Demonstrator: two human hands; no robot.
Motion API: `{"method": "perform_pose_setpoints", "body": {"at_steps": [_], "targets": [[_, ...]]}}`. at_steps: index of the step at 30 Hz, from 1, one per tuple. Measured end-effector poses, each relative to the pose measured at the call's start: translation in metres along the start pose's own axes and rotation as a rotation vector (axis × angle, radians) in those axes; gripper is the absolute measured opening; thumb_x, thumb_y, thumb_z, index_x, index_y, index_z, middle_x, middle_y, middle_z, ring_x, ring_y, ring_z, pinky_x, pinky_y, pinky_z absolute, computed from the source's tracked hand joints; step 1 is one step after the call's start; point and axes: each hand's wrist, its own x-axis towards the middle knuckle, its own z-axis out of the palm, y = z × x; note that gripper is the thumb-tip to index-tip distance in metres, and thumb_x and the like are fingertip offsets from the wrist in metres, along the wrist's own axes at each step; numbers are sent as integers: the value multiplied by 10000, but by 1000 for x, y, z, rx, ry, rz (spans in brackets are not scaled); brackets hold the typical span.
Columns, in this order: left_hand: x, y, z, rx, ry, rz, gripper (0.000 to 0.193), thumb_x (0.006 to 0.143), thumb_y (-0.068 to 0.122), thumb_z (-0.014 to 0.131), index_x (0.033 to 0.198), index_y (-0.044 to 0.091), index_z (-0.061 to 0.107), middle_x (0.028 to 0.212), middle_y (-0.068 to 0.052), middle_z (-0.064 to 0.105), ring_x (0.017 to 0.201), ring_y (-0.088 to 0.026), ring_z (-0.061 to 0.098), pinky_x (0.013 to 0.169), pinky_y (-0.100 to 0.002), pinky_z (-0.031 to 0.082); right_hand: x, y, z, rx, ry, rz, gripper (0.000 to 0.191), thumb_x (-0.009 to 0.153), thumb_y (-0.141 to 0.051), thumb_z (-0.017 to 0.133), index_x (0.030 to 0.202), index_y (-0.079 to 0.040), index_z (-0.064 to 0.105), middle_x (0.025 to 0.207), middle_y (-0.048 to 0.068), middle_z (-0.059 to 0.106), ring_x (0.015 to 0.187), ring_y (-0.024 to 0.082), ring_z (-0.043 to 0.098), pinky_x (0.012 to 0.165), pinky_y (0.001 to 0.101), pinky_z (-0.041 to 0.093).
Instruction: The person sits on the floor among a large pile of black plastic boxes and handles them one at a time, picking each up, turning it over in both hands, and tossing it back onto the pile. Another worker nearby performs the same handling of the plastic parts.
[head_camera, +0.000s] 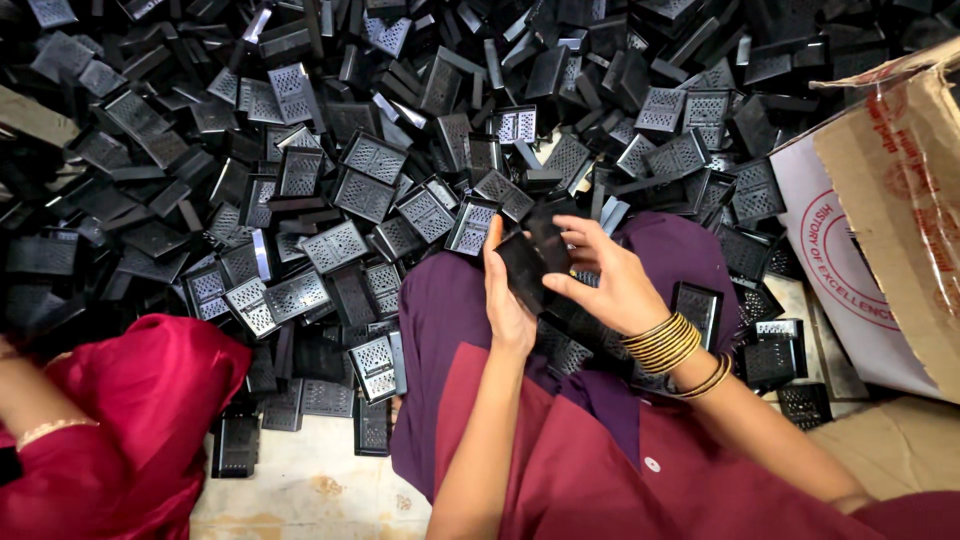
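Our left hand (508, 300) and right hand (600, 280) both grip one black perforated plastic piece (530, 262) above our lap, just before the heap of like pieces (360, 180). We'd best pinch its edges firmly and keep it level.

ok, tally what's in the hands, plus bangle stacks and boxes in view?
Black plastic pieces in hands: 2, one in the left hand, one in the right hand
Bangle stacks: 1
Cardboard boxes: 1
Total: 4
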Motion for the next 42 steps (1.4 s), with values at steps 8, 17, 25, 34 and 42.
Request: {"method": "perform_pose_setpoints", "body": {"at_steps": [8, 17, 25, 34, 42], "targets": [[-6, -4, 1, 274, -54, 143, 643, 1137, 469, 382, 1649, 83, 334, 1456, -103, 501, 1252, -187, 544, 1085, -334, 454, -6, 2, 12, -21, -132, -19, 804, 811, -230, 821, 1524, -185, 451, 1309, 168, 628, 1133, 278, 709, 970, 384, 572], [0, -4, -3, 126, 9, 81, 629, 1115, 427, 419, 1638, 91, 318, 1400, -116, 511, 1191, -196, 582, 1032, -340, 499, -8, 6, 13, 45, -118, -23, 802, 811, -226, 821, 1521, -166, 453, 1321, 159, 618, 1159, 284, 692, 979, 387, 570], [-3, -3, 0, 198, -19, 51, 630, 1116, 441, 385, 1629, 80, 322, 1466, -121, 482, 1236, -204, 559, 1072, -349, 464, -5, 8, 15, 31, -145, -74, 802, 824, -209, 816, 1532, -180, 440, 1300, 160, 612, 1197, 285, 666, 996, 386, 563], [-2, -6, 0, 175, -19, 33, 635, 1121, 436, 386, 1638, 74, 319, 1507, -126, 460, 1198, -221, 563, 1043, -359, 465, -10, 5, 13, -1, -101, 13, 816, 812, -231, 817, 1530, -203, 430, 1328, 161, 603, 1131, 270, 699, 963, 382, 567], [-1, -4, -4, 225, 5, 46, 631, 1103, 437, 381, 1612, 68, 319, 1601, -74, 395, 1308, -180, 525, 1097, -333, 443, -9, 6, 19, -16, -154, 10, 798, 831, -231, 805, 1536, -195, 433, 1290, 164, 614, 1147, 279, 689, 970, 380, 566]]}}
